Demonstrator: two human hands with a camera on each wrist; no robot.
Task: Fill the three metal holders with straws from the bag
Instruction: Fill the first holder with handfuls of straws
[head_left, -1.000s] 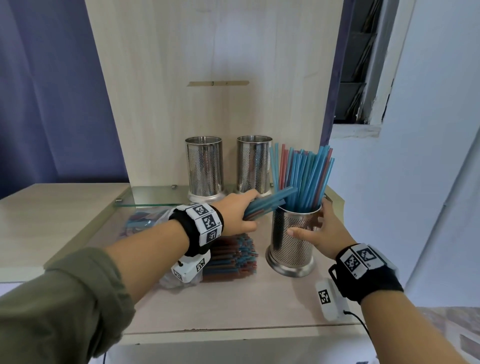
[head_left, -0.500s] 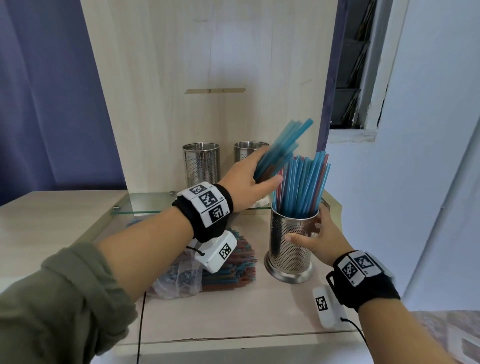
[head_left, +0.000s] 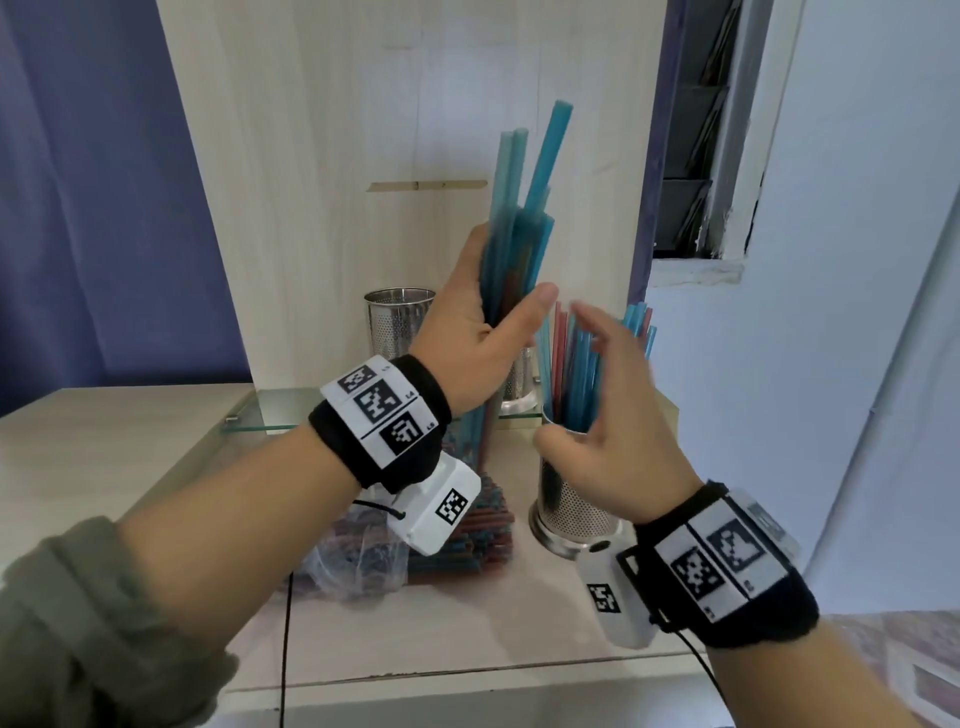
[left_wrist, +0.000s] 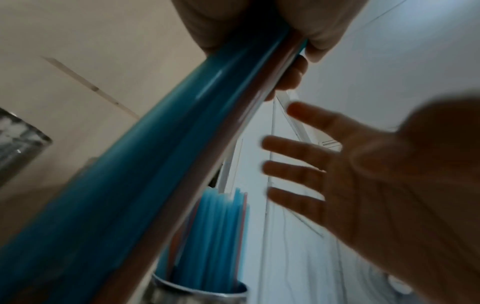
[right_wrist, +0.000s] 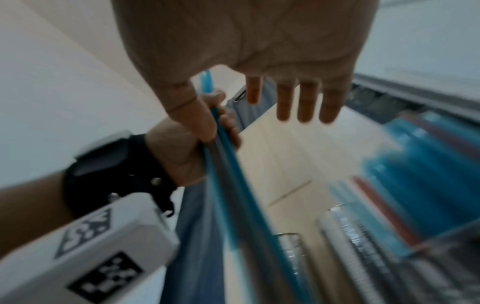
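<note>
My left hand (head_left: 483, 317) grips a bundle of blue and red straws (head_left: 519, 218) nearly upright, raised above the counter; the bundle (left_wrist: 145, 164) fills the left wrist view. My right hand (head_left: 613, 410) hovers with fingers spread, in front of the near metal holder (head_left: 571, 499), touching nothing. That holder is packed with blue and red straws (head_left: 576, 364). Two more perforated metal holders stand on the glass shelf behind: one (head_left: 397, 322) looks empty, the other (head_left: 519, 379) is mostly hidden by my left hand. The clear bag of straws (head_left: 467, 535) lies on the counter under my left wrist.
A tall wooden panel (head_left: 415, 104) rises behind the holders. The glass shelf (head_left: 275, 415) sits at its foot. A white wall and a window frame (head_left: 727, 156) lie to the right. The counter's front edge (head_left: 467, 670) is near my arms.
My left hand lifted the straw bundle from low and level to high and upright. My right hand let go of the near holder and rose with spread fingers.
</note>
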